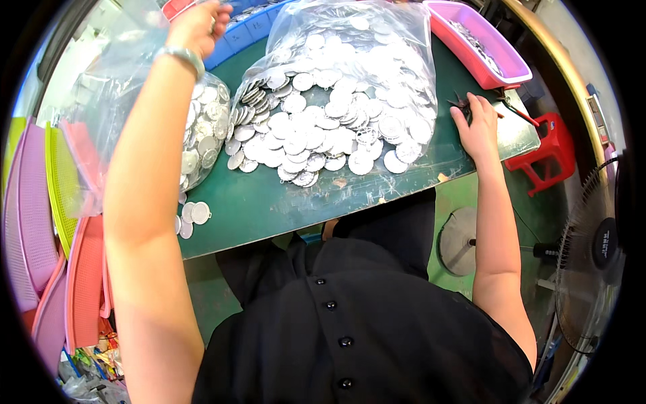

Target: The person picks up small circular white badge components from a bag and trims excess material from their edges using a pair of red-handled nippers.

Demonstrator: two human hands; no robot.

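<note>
Left grip: the left hand (200, 25) was raised at eleven o'clock, fingers pinched on the top of a clear plastic bag (114, 101) that hung down beside the forearm.
Right grip: the right hand (478, 128) lay flat at two o'clock on the desk (269, 202), fingers spread over small dark pliers (464, 102).
Discs: silver round discs (323, 128) spilled from a big clear bag (350, 40) at twelve o'clock; a few loose discs (192, 215) sat at nine.
Doing it well: I judged the lifted bag wanted a firm, high hold so its discs stayed inside.
Surroundings: pink tray (481, 40) at one o'clock; red stool (548, 151) at three.
</note>
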